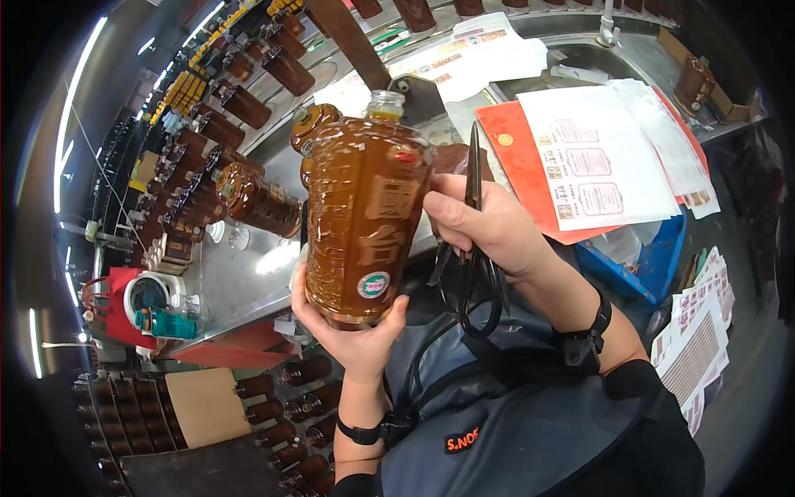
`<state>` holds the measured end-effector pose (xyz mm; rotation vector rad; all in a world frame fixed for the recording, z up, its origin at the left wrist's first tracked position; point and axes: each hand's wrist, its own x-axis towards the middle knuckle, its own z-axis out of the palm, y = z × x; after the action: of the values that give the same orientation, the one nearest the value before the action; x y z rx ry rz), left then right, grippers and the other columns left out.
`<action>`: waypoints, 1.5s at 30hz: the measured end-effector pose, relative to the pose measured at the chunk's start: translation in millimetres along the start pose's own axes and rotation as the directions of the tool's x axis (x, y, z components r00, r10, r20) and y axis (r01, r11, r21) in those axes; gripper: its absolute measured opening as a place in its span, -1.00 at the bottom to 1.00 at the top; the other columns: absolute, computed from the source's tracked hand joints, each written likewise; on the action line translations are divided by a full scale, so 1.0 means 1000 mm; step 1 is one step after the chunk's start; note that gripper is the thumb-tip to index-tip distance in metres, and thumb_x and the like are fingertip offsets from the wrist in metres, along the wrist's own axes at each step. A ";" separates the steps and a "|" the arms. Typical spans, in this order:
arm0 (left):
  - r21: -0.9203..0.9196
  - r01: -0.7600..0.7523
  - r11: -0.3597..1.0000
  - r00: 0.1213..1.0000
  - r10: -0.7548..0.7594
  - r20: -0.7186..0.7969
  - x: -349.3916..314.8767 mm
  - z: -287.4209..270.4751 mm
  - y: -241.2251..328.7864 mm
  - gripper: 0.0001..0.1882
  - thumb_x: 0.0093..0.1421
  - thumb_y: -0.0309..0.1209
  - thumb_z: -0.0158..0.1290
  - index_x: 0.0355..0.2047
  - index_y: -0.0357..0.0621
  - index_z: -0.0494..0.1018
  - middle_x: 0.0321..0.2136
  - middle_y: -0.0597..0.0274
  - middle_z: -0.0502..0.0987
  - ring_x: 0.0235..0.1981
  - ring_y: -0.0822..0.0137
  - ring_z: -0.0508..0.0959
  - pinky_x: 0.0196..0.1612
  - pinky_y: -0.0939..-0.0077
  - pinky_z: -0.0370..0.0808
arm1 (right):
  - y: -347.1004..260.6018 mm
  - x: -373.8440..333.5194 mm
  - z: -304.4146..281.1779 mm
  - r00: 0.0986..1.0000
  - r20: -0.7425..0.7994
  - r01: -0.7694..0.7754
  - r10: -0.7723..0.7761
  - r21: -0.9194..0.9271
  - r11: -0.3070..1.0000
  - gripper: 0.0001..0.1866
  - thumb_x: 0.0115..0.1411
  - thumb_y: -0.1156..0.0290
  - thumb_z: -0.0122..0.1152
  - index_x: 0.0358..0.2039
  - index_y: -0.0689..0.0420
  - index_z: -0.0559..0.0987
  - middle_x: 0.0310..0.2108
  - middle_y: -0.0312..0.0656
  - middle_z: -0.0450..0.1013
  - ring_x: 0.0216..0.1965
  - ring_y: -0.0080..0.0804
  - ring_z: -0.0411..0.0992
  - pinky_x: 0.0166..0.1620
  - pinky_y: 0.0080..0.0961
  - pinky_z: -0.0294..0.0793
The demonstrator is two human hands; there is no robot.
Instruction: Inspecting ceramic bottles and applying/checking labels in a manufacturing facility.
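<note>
In front of me is a large brown glass bottle [352,199] with raised patterns, gold characters on one face and a clear threaded neck without a cap. A round green-and-white sticker [374,285] sits low on that face, and a small red mark is near its shoulder. My left hand [352,341] cups the bottle's base from below, tilting it slightly. Black scissors [473,170] hang in my right hand [489,225], blades up and loops down. That hand's closed fingers are beside the bottle's right edge; whether they touch it I cannot tell.
Printed label sheets [580,153] lie on a red folder [507,141] at right, above a blue crate [662,265]. Several brown bottles [257,199] stand on the metal table [261,269] and conveyor at left. A small fan [149,294] is far left. More bottles fill the lower left.
</note>
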<state>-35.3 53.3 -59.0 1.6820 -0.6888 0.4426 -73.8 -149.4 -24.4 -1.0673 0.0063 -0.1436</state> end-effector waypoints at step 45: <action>-0.167 0.128 0.978 0.992 -0.129 0.002 -0.002 0.004 0.014 0.05 -0.17 -0.42 0.37 0.23 -0.22 -0.09 0.13 0.03 0.13 0.13 0.16 0.28 0.18 0.25 0.28 | 0.002 -0.003 0.008 1.000 0.019 -0.007 0.006 0.059 0.998 -0.44 0.17 0.14 0.26 0.05 0.26 0.42 -0.65 -0.58 0.20 -0.62 -0.83 0.10 -0.54 -0.77 0.06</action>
<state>-46.1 48.2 -50.4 1.5550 -0.5898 0.2924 -76.3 -141.2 -22.2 -1.0096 -0.0114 -0.1272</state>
